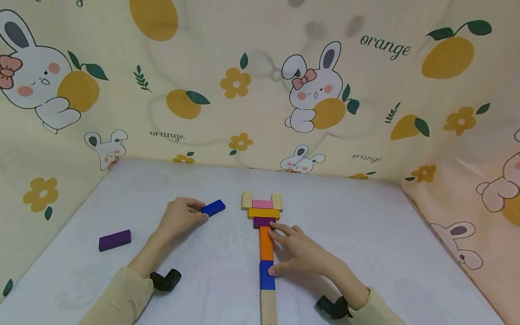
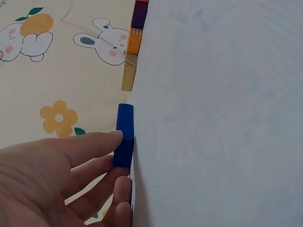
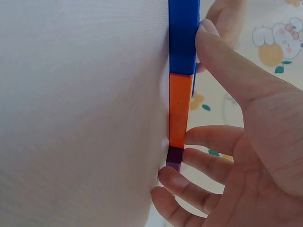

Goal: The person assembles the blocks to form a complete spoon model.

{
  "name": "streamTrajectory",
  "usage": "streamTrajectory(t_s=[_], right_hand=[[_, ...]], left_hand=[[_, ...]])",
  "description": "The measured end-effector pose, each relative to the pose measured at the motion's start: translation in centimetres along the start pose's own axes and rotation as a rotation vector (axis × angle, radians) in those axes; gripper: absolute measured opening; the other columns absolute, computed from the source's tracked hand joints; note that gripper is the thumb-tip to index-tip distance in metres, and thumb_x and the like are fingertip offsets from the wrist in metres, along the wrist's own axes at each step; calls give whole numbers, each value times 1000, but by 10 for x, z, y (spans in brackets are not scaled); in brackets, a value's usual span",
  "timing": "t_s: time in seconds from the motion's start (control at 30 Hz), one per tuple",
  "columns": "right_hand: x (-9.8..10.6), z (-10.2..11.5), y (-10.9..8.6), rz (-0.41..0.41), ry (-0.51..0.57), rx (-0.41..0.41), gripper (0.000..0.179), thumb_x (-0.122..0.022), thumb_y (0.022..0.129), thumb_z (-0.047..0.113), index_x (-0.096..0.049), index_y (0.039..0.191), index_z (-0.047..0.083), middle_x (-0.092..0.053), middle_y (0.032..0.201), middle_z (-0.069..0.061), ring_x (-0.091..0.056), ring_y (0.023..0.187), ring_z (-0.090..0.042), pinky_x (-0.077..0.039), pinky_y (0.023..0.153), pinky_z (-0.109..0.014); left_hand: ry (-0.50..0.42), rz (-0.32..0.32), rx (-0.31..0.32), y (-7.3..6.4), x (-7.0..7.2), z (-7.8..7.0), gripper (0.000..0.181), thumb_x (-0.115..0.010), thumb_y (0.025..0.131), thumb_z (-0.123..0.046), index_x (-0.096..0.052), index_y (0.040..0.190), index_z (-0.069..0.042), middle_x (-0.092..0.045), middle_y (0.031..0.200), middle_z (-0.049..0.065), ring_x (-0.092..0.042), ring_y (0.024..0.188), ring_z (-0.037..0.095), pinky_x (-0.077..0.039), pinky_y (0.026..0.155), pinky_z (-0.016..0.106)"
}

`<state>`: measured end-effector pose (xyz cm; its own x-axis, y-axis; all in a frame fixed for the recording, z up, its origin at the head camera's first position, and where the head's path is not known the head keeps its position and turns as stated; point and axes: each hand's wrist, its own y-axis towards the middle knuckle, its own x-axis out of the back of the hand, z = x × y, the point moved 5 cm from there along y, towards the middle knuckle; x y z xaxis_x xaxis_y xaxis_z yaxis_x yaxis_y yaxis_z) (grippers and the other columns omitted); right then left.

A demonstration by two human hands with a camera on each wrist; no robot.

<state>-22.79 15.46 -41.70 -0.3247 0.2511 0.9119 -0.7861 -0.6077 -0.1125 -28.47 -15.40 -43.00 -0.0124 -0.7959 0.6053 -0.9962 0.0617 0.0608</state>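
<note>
My left hand [image 1: 178, 219] pinches a blue block [image 1: 213, 207] between thumb and fingers, left of a line of blocks on the table. The left wrist view shows this blue block [image 2: 124, 135] with the thumb against its side. My right hand [image 1: 302, 252] rests along the line with fingers spread. Its thumb touches the line's blue block [image 1: 266, 276], while the fingertips lie at the orange block [image 1: 266, 244] and the purple block [image 1: 261, 223]. A plain wooden block [image 1: 268, 308] forms the near end. Beyond the purple one lie a yellow block [image 1: 264, 213] and a pink block [image 1: 263, 204].
Two plain wooden blocks, a left one [image 1: 246, 200] and a right one [image 1: 277, 202], flank the pink block. A separate purple block [image 1: 115, 240] lies at the left of the white-covered table [image 1: 212, 294]. A printed curtain [image 1: 261, 119] stands behind.
</note>
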Motion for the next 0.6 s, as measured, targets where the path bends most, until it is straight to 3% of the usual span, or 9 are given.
streamTrajectory(t_s=[0.33,0.6], right_hand=[[0,0,0,2,-11,4,95,-74,75,63,-44,149,11,-28,158,-6,-28,137,-48,-34,103,-62],[-1,-1,0,6,-8,10,95,-74,75,63,-44,149,11,-28,158,-6,-29,136,-46,-35,103,-61]], left_hand=[[28,16,19,2,-3,-1,37,-75,86,-14,-68,118,2,-67,113,17,-64,98,30,-53,82,45],[31,-1,9,0,-4,-2,38,-78,84,-16,-68,116,3,-69,110,17,-65,97,30,-51,84,47]])
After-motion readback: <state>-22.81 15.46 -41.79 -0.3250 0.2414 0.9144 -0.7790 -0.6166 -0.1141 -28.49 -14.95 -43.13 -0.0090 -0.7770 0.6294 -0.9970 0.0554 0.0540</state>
